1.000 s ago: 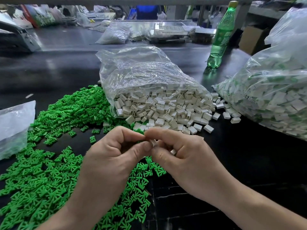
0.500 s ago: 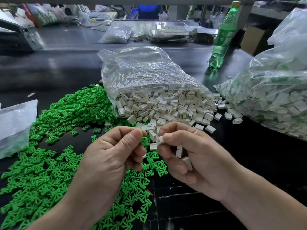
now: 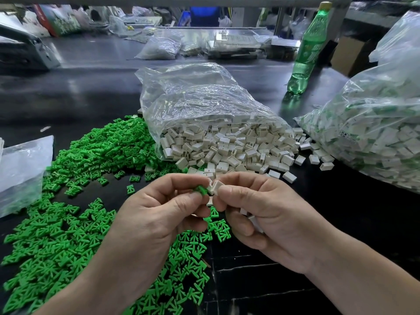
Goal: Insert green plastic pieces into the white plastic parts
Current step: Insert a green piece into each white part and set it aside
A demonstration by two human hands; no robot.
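My left hand (image 3: 159, 210) pinches a small green plastic piece (image 3: 201, 189) between thumb and forefinger. My right hand (image 3: 263, 214) pinches a white plastic part (image 3: 214, 187) at its fingertips, and more white parts (image 3: 254, 220) lie tucked in its curled fingers. The green piece's tip meets the white part's side, above the table. A heap of loose green pieces (image 3: 68, 223) spreads across the black table on the left. Loose white parts (image 3: 227, 151) spill from an open clear bag (image 3: 193, 98) in the middle.
A big clear bag of white-and-green parts (image 3: 375, 133) lies at the right. A green bottle (image 3: 306, 51) stands behind it. Another clear plastic bag (image 3: 20, 169) sits at the left edge. More bags and boxes crowd the far side of the table.
A green piece now shows at my left fingertips and has come up against the white part in my right hand. Both hands have drawn together.
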